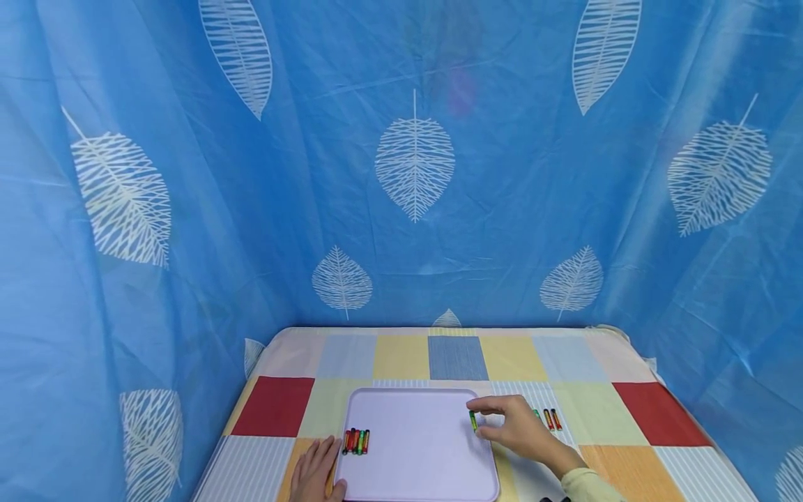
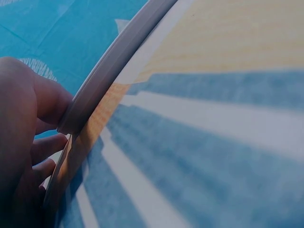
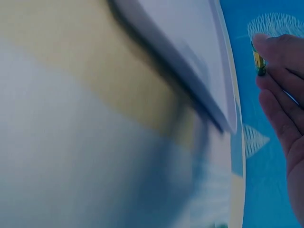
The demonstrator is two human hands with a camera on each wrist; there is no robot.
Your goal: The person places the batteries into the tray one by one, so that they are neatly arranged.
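Note:
My right hand [image 1: 517, 427] pinches a green battery [image 1: 473, 421] between thumb and fingertips, over the right edge of a pale lilac tray [image 1: 420, 418]. In the right wrist view the battery [image 3: 259, 59] shows a yellow band and points downward. Several red and green batteries [image 1: 356, 441] lie side by side in a row at the tray's left edge. Beside that edge, my left hand [image 1: 315, 470] rests with fingers extended. The left wrist view shows its thumb [image 2: 52, 99] touching the tray's rim [image 2: 109, 71].
Right of the tray, behind my right hand, two red batteries [image 1: 548, 419] and a partly hidden green battery [image 1: 536, 413] lie on the patchwork tablecloth [image 1: 608, 411]. A blue curtain [image 1: 414, 272] with white leaf prints surrounds the table at the back and sides.

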